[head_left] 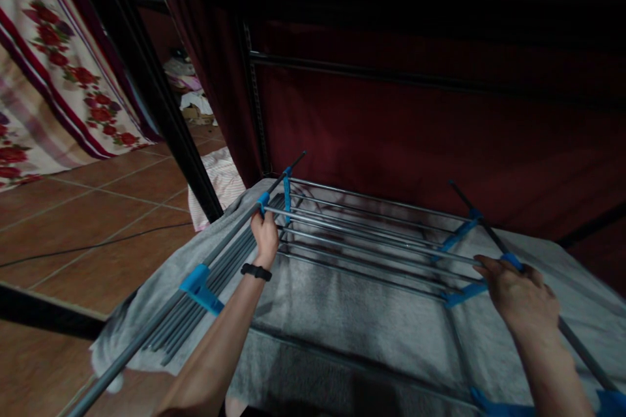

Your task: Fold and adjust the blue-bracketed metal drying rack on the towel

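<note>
A partly assembled shoe rack of grey metal tubes [352, 228] with blue plastic connectors lies on a grey cloth. My left hand [265, 234] is closed around the left side of the rack, at a blue connector [263, 201] where a crossbar meets the long side pole. On the opposite side, my right hand [518, 290] wraps over the right pole by another blue connector [512, 262], its thumb side at the end of the same crossbar. Another blue connector [200, 287] sits lower on the left pole. My right fingertips are partly hidden.
Several loose grey tubes [180, 322] lie under the left pole. The grey cloth [352, 332] covers a surface inside a black metal frame [161, 91], backed by a dark red curtain [372, 130]. A cable [98, 251] crosses the tiled floor near a floral cloth [63, 65].
</note>
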`<state>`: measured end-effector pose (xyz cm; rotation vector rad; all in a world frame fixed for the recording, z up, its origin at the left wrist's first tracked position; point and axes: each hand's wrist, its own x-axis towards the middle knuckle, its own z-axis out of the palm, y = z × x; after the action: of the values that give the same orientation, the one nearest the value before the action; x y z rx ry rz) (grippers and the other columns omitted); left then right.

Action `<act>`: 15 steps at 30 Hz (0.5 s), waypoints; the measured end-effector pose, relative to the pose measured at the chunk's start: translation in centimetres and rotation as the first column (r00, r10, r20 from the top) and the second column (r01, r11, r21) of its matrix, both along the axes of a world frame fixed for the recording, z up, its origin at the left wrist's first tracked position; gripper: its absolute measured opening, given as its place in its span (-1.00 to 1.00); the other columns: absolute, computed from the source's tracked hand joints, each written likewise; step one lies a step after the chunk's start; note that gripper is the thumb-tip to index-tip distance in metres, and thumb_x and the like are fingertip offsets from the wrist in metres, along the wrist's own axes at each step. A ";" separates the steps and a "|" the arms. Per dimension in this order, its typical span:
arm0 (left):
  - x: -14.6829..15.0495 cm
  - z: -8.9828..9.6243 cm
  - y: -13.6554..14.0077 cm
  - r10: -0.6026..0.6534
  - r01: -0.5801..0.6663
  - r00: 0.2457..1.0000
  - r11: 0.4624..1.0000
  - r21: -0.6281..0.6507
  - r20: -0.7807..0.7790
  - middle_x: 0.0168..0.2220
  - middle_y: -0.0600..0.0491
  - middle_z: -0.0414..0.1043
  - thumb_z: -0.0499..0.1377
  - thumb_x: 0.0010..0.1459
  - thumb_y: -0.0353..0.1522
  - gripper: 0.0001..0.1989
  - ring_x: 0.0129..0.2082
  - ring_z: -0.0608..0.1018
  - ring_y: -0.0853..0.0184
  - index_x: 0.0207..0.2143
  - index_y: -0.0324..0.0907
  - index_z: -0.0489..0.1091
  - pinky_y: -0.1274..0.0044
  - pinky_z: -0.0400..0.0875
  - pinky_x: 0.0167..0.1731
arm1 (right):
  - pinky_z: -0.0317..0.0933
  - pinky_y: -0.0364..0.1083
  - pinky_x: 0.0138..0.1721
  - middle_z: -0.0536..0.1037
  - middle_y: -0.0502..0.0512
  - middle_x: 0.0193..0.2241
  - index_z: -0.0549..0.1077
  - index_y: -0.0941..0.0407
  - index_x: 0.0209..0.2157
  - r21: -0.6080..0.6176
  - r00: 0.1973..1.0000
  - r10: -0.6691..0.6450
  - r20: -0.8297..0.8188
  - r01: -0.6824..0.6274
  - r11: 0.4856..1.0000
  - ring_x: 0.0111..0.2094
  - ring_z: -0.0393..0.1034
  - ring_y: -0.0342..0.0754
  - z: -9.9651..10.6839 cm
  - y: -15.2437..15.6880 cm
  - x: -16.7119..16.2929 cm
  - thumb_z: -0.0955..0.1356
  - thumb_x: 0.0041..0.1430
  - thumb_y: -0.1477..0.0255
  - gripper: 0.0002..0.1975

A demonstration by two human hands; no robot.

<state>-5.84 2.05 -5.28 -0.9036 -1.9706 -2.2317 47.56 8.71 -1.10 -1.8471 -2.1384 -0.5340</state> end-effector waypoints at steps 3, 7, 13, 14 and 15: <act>-0.1 -0.4 -0.5 -0.038 0.035 0.997 0.999 0.040 0.070 -0.08 -0.09 0.58 0.11 0.22 -0.25 -0.74 0.08 0.55 0.04 -0.18 -0.19 0.49 0.21 0.34 0.27 | 0.39 0.13 -0.19 0.64 0.17 -0.02 0.55 -0.08 0.19 -0.020 0.994 -0.024 0.103 0.026 0.999 -0.09 0.42 0.28 -0.1 0.1 0.2 0.19 0.47 0.21 -0.56; -0.1 -0.7 -1.0 -0.101 0.091 0.993 0.985 0.150 0.059 0.03 -0.13 0.57 0.16 0.27 -0.10 -0.61 0.19 0.50 0.04 -0.09 -0.23 0.52 0.28 0.25 0.34 | 0.38 0.10 -0.23 0.63 0.18 0.01 0.52 -0.08 0.23 -0.046 0.984 -0.034 0.173 0.042 0.998 -0.12 0.42 0.26 -0.3 0.4 0.7 0.16 0.49 0.19 -0.53; 0.1 -1.0 -1.2 -0.148 0.144 0.989 0.978 0.149 0.013 0.14 -0.14 0.52 0.19 0.27 0.05 -0.46 0.24 0.47 0.06 0.03 -0.19 0.52 0.27 0.17 0.38 | 0.35 0.04 -0.22 0.62 0.16 0.01 0.53 -0.11 0.22 -0.044 0.979 -0.038 0.200 0.048 0.998 -0.09 0.42 0.22 -0.3 0.6 0.9 0.11 0.51 0.19 -0.51; 0.0 -1.0 -1.1 -0.145 0.140 0.989 0.979 0.148 0.019 0.13 -0.14 0.53 0.19 0.27 0.05 -0.46 0.23 0.47 0.06 0.03 -0.19 0.53 0.27 0.19 0.38 | 0.35 0.04 -0.23 0.62 0.16 0.01 0.53 -0.11 0.22 -0.045 0.977 -0.043 0.211 0.054 0.998 -0.10 0.42 0.21 -0.3 0.6 0.9 0.10 0.52 0.19 -0.50; 0.0 -1.1 -1.0 -0.141 0.136 0.990 0.979 0.151 0.026 0.12 -0.14 0.53 0.20 0.27 0.06 -0.46 0.23 0.48 0.06 0.02 -0.19 0.53 0.27 0.20 0.37 | 0.34 0.03 -0.25 0.63 0.16 0.00 0.53 -0.11 0.22 -0.044 0.974 -0.049 0.221 0.060 0.997 -0.12 0.43 0.21 -0.3 0.6 0.9 0.09 0.52 0.18 -0.49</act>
<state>-5.88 1.02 -6.38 -1.0178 -1.7767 -2.4478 48.49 9.33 -1.40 -1.9608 -2.2641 -0.7351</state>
